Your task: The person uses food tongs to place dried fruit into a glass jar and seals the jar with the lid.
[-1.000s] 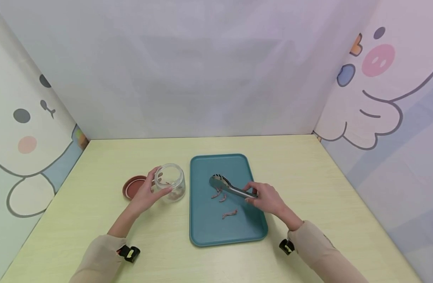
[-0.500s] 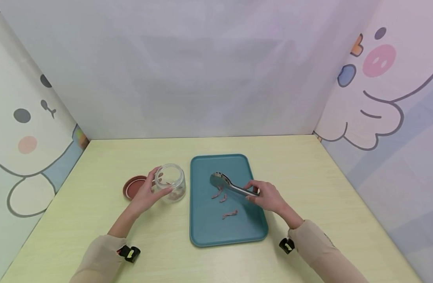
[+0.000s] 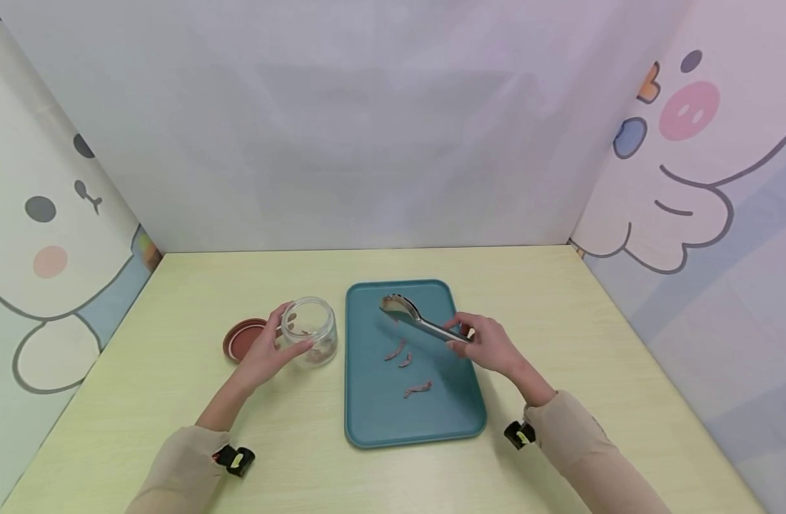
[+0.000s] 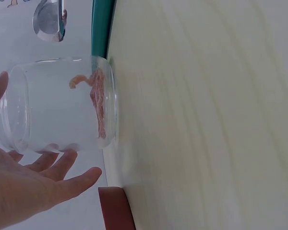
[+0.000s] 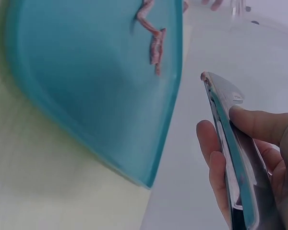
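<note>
My left hand (image 3: 264, 351) cups a clear glass jar (image 3: 310, 331) that stands on the table left of a teal tray (image 3: 380, 421); the fingers curl round its side. In the left wrist view the jar (image 4: 57, 108) holds a few pinkish strips (image 4: 97, 98). My right hand (image 3: 489, 344) grips metal tongs (image 3: 413, 318) by the handle, lifted over the tray's far half, heads closed with something pinkish between them. Three pink strips (image 3: 405, 360) lie on the tray. The right wrist view shows the tongs' handle (image 5: 230, 143) in my fingers and strips (image 5: 152, 36) on the tray (image 5: 86, 86).
A reddish-brown lid (image 3: 241, 338) lies flat on the table just left of the jar. Printed cartoon walls close in the table on the left, back and right. Bare yellow tabletop (image 3: 560, 307) stretches right of the tray.
My right hand has raised the tongs off the tray and carried them toward the tray's far end. The left hand and jar have stayed in place.
</note>
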A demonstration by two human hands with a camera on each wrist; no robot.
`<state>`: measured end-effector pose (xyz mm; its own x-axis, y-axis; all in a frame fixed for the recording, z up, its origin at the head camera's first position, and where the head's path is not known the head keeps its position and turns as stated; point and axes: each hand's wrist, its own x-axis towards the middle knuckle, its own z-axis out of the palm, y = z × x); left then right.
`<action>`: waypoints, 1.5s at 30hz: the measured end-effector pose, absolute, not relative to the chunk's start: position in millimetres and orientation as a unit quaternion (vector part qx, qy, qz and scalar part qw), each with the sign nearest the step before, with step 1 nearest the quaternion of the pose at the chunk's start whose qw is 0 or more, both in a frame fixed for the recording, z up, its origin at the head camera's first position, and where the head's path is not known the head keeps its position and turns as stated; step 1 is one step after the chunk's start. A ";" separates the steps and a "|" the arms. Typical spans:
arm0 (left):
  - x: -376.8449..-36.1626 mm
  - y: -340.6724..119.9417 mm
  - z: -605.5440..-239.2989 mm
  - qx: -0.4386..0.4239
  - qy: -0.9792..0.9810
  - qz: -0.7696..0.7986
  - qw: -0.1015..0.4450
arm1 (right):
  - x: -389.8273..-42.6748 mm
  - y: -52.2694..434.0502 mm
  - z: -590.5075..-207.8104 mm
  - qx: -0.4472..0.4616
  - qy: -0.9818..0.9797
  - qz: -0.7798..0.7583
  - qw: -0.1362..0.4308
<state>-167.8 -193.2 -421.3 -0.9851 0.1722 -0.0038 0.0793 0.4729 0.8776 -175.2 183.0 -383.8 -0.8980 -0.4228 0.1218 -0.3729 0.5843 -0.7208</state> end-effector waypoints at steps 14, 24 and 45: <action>-167.6 -192.0 -419.8 0.065 0.861 0.502 0.053 | -179.4 164.5 -353.8 -0.267 0.872 -0.410 0.007; -168.5 -193.5 -422.8 0.071 0.856 0.510 0.052 | -179.8 145.7 -342.7 -0.310 0.858 -0.410 0.003; -168.0 -194.9 -422.7 0.081 0.852 0.514 0.050 | -177.0 107.9 -341.9 -0.336 0.860 -0.384 -0.014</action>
<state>-168.0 -194.9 -422.7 -0.9820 0.1890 -0.0012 0.0870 0.4575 0.8849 -177.0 107.9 -341.9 -0.7738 -0.5669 0.2824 -0.5886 0.4789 -0.6513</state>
